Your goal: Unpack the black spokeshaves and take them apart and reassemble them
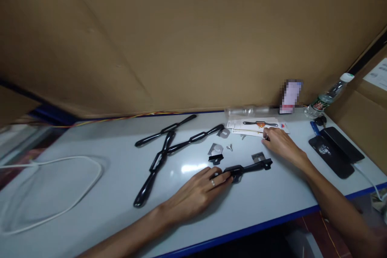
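Left hand (199, 189) clamped on one black two-handled tool (252, 167) at the table's near side; right hand (281, 146) curled by the printed cards (238, 123), and whether those fingers pinch anything, I can't tell. Three more black tools (155, 164) lie leftward, two touching! Between: three metal plates (215, 149), two small winged screws (229, 147), one black clip-like piece (215, 159). One bottle (322, 102), contents unclear, leans far right, near one phone (290, 98). White tabletop (272, 197), blue edge, brown wall (193, 40) behind.
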`<state>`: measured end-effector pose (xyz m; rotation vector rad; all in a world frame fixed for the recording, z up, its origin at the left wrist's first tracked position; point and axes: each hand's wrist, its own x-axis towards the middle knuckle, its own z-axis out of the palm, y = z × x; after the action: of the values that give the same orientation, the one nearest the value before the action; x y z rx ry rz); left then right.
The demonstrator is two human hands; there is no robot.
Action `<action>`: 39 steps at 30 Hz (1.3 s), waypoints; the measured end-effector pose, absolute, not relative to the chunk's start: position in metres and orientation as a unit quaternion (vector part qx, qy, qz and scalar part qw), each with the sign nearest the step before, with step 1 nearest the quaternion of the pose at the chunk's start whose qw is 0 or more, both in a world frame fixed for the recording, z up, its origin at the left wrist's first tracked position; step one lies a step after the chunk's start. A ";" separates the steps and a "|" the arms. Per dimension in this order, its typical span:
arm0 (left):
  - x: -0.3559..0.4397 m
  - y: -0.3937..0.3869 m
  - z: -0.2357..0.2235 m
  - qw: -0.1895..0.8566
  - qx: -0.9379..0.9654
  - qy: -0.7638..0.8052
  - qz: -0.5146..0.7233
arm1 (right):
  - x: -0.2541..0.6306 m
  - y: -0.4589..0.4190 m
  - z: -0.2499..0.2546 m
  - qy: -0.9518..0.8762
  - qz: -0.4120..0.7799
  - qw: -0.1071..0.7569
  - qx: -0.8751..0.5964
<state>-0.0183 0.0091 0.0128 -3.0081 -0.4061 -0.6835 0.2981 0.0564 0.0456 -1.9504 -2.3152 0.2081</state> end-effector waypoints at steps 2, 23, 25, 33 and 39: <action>-0.018 0.009 0.010 0.021 -0.967 -0.132 -0.219 | 0.297 0.058 0.039 -0.770 0.079 0.062 -0.630; -0.016 0.010 0.009 0.065 -0.966 -0.135 -0.211 | 0.226 0.013 0.052 -0.746 0.421 0.225 -0.463; -0.016 0.010 0.010 0.056 -0.966 -0.135 -0.213 | 0.221 0.010 0.050 -0.746 0.414 0.231 -0.468; -0.017 0.011 0.006 0.029 -0.968 -0.131 -0.213 | 0.215 0.008 0.042 -0.785 0.352 0.235 -0.453; -0.017 0.010 0.004 0.024 -0.968 -0.138 -0.207 | 0.213 0.003 0.039 -0.828 0.282 0.213 -0.436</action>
<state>-0.0171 0.0101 0.0041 -2.9957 -0.4265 -0.6393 0.2128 0.0029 0.0386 -1.2108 -2.2974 0.7839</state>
